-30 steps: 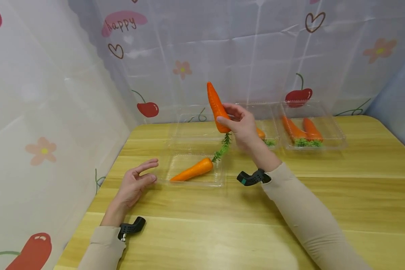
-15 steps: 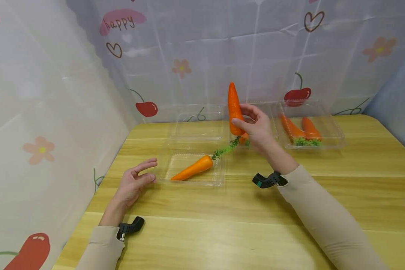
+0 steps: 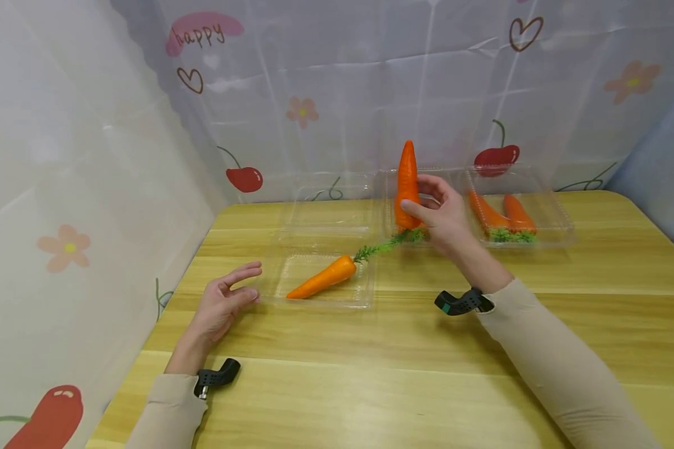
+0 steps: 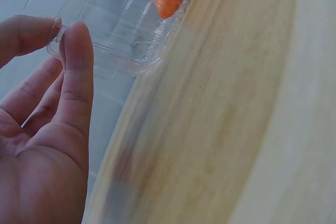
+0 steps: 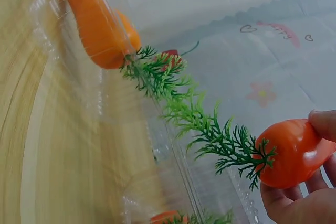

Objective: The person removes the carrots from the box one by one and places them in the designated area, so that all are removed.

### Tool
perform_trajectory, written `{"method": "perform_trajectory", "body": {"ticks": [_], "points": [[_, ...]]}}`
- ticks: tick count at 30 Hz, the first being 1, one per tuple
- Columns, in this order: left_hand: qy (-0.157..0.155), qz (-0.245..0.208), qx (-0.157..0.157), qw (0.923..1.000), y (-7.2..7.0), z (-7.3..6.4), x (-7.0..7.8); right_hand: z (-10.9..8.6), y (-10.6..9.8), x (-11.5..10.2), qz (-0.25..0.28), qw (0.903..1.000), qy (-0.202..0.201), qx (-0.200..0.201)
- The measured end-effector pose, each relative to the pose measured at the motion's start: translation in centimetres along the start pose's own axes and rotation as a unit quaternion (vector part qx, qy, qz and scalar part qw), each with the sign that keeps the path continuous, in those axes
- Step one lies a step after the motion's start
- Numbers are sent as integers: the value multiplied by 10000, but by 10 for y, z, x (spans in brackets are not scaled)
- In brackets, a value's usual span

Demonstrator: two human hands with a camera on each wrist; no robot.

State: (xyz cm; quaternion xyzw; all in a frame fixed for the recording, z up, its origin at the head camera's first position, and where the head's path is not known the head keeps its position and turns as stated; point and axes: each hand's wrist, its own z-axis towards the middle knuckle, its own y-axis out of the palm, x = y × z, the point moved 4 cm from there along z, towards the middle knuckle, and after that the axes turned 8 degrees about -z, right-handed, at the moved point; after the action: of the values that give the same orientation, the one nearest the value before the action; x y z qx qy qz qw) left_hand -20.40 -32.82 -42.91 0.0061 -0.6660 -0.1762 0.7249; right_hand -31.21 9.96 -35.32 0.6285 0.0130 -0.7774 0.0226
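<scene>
My right hand [image 3: 446, 215] holds a red-orange carrot [image 3: 407, 181] near its thick end, thin tip pointing up, above the table. Its green top [image 5: 220, 140] trails left and meets the leaves of a lighter orange carrot [image 3: 328, 277]. That second carrot lies slanted in an open clear plastic box [image 3: 326, 305], its leaves reaching past the box's right side. At the box's left edge, my left hand [image 3: 219, 305] pinches the rim between thumb and forefinger, as the left wrist view shows.
Behind my right hand stands another clear box [image 3: 390, 178], largely covered by the hand and carrot. To its right, a clear box [image 3: 561, 234] contains two carrots [image 3: 519, 215] with green tops. A printed curtain [image 3: 337, 81] hangs behind the wooden table [image 3: 337, 374].
My right hand has moved right with the red-orange carrot, which now stands more upright. Its green top has swung from hanging down to stretching leftward. My left hand has stayed in place.
</scene>
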Motion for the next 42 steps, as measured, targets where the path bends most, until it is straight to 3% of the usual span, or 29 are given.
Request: {"method": "perform_trajectory", "body": {"ticks": [15, 24, 29, 35, 42], "points": [[-129, 82, 85, 9998, 0, 0, 2, -8, -27, -2, 56, 9998, 9, 180], [-102, 96, 52, 9999, 0, -1, 1, -11, -42, -3, 451, 9989, -63, 97], [-89, 97, 54, 9999, -1, -1, 1, -14, -54, -4, 119, 9997, -29, 227], [-94, 78, 49, 9999, -1, -1, 0, -21, -72, -6, 81, 9995, -25, 310], [-69, 65, 42, 9999, -1, 0, 0, -31, -101, -8, -446, 9982, 4, 405]]}}
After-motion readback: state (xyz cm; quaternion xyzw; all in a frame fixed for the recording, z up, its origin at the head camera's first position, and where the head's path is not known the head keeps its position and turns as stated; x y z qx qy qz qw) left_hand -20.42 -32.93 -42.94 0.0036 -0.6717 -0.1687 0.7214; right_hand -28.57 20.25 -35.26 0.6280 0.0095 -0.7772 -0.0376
